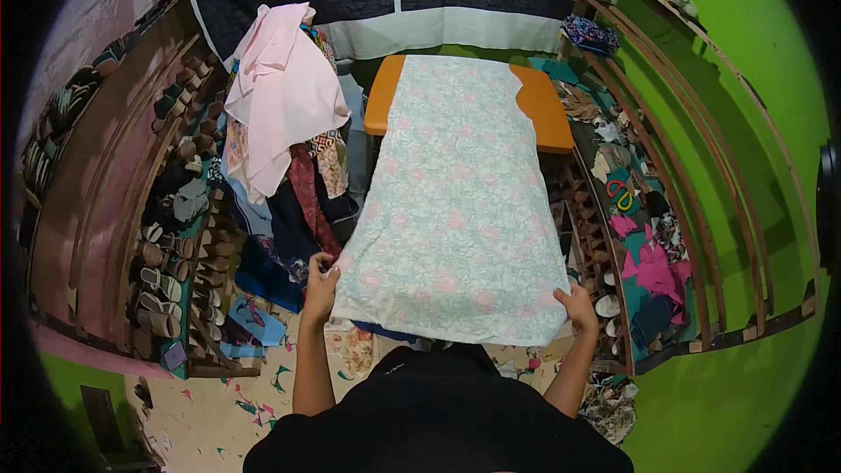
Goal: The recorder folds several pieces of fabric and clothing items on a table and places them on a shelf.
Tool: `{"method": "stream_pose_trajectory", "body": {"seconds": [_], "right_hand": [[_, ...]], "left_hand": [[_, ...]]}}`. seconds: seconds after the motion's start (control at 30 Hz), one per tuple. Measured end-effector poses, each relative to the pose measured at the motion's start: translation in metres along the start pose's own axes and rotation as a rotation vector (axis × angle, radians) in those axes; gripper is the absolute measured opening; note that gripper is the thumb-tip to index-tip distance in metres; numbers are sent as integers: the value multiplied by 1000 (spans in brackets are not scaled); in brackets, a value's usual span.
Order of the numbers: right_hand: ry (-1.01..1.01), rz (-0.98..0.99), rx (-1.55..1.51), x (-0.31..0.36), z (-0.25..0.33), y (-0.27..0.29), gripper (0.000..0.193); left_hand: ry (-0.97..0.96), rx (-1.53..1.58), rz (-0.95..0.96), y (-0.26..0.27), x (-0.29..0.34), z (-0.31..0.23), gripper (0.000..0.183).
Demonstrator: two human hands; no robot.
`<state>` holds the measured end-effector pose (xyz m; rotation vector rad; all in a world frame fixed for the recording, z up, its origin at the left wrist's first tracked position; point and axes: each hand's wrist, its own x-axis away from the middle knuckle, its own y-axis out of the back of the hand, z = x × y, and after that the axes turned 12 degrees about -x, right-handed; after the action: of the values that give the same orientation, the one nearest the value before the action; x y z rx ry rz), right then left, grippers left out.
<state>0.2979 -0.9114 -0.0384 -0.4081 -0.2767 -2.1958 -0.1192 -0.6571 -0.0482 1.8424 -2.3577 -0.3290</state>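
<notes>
A pale floral fabric (455, 210), light green with pink blossoms, stretches from the orange table (547, 109) toward my body. Its far end lies over the tabletop, while the near end is held up in front of my black shirt. My left hand (321, 285) grips the near left corner, thumb on top and fingers curled beneath. At the near right corner, my right hand (578, 308) pinches the edge the same way. Between the two hands the near edge hangs fairly straight, with light wrinkles.
Left of the table rises a heap of clothes topped by a pink cloth (285, 88). Shoe racks (166, 245) line the left side. On the right shelf sit red-and-yellow-handled scissors (622, 195) and pink fabric scraps (655, 270). Small cuttings litter the floor (206, 412).
</notes>
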Motion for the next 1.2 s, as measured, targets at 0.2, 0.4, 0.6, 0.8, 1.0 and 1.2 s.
{"method": "stream_pose_trajectory", "body": {"seconds": [0.2,0.4,0.6,0.8,1.0,1.2], "right_hand": [[-101,85,103,25,13,9,30],[-88,55,119,59,56,20,23],[323,-48,-13,58,57,57,23],[585,-130,-397,4,116,33,34],[899,-37,-510,-72,165,16,44],[997,376,-553,-139,187,52,38]], "left_hand": [[84,19,209,19,18,-57,15],[50,54,380,44,21,-98,14],[-59,134,349,49,4,-113,17],[-143,443,192,10,-54,-140,40],[-336,478,239,-28,-125,-149,38],[-449,318,-151,-53,-158,-150,28]]}}
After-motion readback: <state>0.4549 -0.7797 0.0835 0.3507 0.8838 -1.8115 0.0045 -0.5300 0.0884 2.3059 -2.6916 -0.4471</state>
